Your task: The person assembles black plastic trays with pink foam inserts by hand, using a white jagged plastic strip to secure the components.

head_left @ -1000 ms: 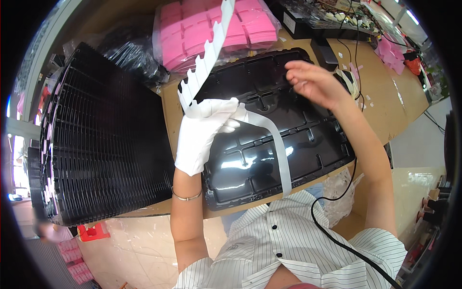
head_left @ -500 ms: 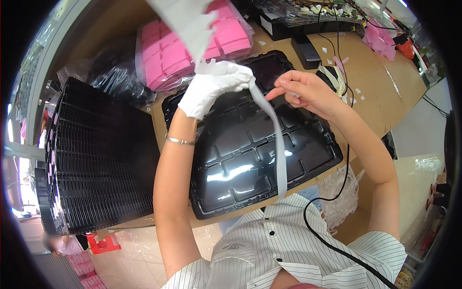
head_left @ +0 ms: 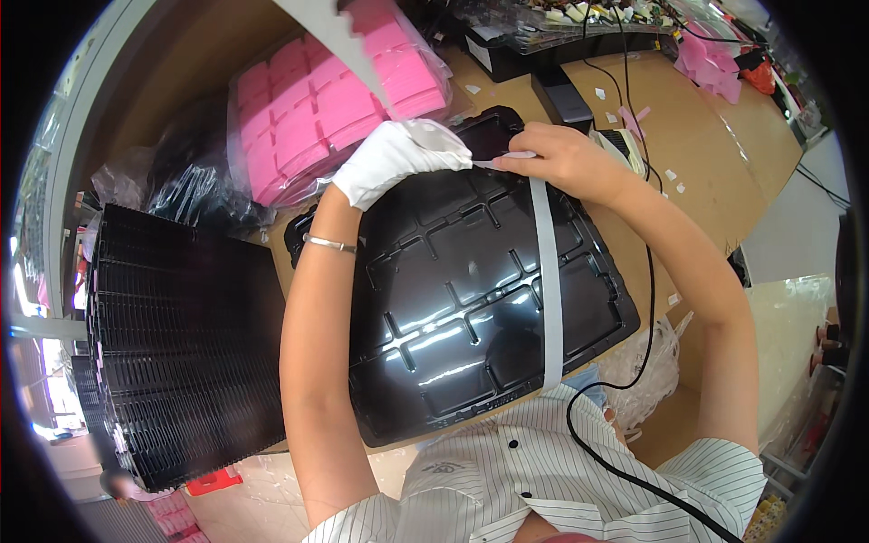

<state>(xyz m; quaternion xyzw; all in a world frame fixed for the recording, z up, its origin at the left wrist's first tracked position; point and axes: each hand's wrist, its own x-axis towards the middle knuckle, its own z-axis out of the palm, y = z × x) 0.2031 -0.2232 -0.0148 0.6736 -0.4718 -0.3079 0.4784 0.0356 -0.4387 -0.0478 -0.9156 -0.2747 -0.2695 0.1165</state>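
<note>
My left hand (head_left: pixel 403 163), in a white glove, is closed on a long pale grey-white strip (head_left: pixel 549 271) above the near tray. My bare right hand (head_left: pixel 572 163) pinches the same strip a little to the right. Between the two hands a short length of it runs nearly level. From my right hand the strip hangs straight down across the black plastic tray (head_left: pixel 425 299) to my shirt. A pale sheet with a ragged edge (head_left: pixel 339 41) reaches from the top of the picture down to my left hand. Whether it joins the strip is hidden by the glove.
Nested black trays (head_left: pixel 190 353) stand on edge at the left. Behind are bagged pink foam pieces (head_left: pixel 317 100) and a dark plastic bag (head_left: pixel 195 172). A black box (head_left: pixel 563 95) stands behind my right hand. A black cable (head_left: pixel 647 299) hangs down on the right.
My right hand has gone from pointing beside the strip to pinching it, and the strip now hangs straighter and farther right. The ragged sheet has shifted up and left.
</note>
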